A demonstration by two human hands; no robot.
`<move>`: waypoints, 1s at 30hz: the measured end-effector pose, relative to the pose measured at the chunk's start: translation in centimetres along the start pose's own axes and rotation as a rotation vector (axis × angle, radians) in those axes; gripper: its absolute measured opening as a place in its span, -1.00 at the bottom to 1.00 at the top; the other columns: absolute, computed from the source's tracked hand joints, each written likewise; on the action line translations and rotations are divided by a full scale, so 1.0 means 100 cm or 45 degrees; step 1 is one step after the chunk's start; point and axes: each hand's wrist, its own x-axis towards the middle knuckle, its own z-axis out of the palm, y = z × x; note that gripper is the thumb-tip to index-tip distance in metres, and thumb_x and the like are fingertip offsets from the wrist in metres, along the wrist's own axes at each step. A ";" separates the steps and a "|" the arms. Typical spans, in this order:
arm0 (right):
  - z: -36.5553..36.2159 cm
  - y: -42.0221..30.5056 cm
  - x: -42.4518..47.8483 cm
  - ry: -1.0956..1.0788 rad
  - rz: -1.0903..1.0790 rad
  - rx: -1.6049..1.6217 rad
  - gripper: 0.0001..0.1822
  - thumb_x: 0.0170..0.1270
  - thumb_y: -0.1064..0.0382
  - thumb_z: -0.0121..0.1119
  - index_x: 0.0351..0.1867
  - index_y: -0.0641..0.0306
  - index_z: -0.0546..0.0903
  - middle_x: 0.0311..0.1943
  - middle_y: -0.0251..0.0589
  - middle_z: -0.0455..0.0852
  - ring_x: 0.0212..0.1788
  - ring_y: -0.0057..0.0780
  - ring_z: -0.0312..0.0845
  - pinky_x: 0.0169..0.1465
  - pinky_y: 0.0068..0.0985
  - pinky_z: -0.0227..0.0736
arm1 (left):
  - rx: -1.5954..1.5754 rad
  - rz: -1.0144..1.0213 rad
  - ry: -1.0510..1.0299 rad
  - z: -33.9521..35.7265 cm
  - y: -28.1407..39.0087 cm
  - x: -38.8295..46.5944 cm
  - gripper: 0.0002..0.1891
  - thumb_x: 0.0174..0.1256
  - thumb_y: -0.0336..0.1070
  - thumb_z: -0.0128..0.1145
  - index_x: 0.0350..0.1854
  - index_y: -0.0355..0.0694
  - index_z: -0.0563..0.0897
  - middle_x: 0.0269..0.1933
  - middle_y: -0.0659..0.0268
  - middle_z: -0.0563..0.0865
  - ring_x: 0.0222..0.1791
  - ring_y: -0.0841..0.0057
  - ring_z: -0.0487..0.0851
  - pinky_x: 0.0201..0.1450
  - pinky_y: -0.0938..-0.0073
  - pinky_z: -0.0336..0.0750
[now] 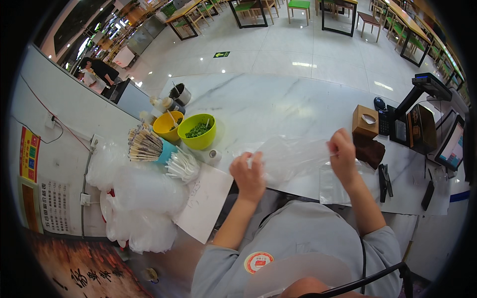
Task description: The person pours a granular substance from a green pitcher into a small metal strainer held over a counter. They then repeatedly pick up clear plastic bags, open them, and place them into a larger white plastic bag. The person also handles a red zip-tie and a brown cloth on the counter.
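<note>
A clear plastic bag (294, 154) is spread between my two hands over the front edge of the marble-patterned counter (283, 100). My right hand (342, 152) pinches the bag's right end between thumb and fingers. My left hand (249, 175) is at the bag's left end with fingers bent; whether it grips the film is not clear. More flat clear bags (329, 184) lie at the counter edge below my right hand. A brown cloth (369, 151) lies just right of that hand.
Left stand a green bowl (201, 141) of chopped greens, a yellow bowl (158, 124), wrapped chopsticks (145, 147), white plastic spoons (182, 164) and bagged containers (149, 190). Right are a tissue box (363, 124), a stapler (384, 182) and a payment terminal (400, 130). Two people stand far left.
</note>
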 end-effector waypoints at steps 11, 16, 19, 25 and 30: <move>0.039 0.065 -0.041 0.050 1.037 1.016 -0.87 0.24 0.53 0.09 -0.22 0.27 0.53 -0.39 -0.33 0.56 -0.36 -0.60 0.50 -0.37 -0.58 0.41 | -2.022 -1.164 -0.609 -0.043 -0.037 -0.020 -0.79 0.33 -0.51 0.13 -0.14 -0.15 0.37 -0.42 0.38 0.59 -0.48 0.72 0.53 -0.45 0.72 0.36; 0.040 0.059 -0.075 -1.081 1.545 1.569 -0.84 0.32 0.30 0.19 -0.12 0.27 0.60 -0.40 -0.39 0.65 -0.40 -0.68 0.50 -0.35 -0.61 0.39 | -0.830 -0.835 -0.571 -0.021 -0.073 -0.072 -0.87 0.26 -0.51 0.16 -0.18 -0.23 0.54 -0.43 0.41 0.62 -0.47 0.74 0.48 -0.42 0.62 0.38; 0.062 0.061 -0.078 -1.297 1.238 1.262 -0.74 0.32 0.20 0.26 -0.04 0.24 0.64 -0.28 -0.39 0.73 -0.39 -0.74 0.50 -0.36 -0.65 0.35 | -1.823 -1.955 -0.335 -0.011 -0.102 -0.056 -0.91 0.27 -0.43 0.07 -0.42 -0.24 0.56 -0.53 0.40 0.57 -0.56 0.68 0.49 -0.52 0.64 0.37; 0.155 0.091 -0.043 -0.600 1.209 0.475 -0.78 0.25 0.19 0.28 -0.17 0.24 0.60 -0.43 -0.37 0.57 -0.44 -0.56 0.46 -0.34 -0.47 0.40 | -1.000 -1.396 -0.247 0.066 -0.147 -0.046 -0.88 0.27 -0.31 0.14 -0.21 -0.17 0.56 -0.39 0.31 0.60 -0.44 0.49 0.56 -0.43 0.50 0.38; 0.168 0.077 -0.036 -0.238 -0.247 -0.403 -0.73 0.13 0.22 0.30 -0.16 0.19 0.56 -0.26 -0.22 0.54 -0.18 -0.30 0.50 -0.13 -0.36 0.42 | 0.077 0.286 -0.132 0.075 -0.139 -0.030 -0.67 0.12 -0.26 0.34 -0.05 -0.10 0.60 -0.16 0.27 0.62 -0.07 0.31 0.56 -0.04 0.33 0.41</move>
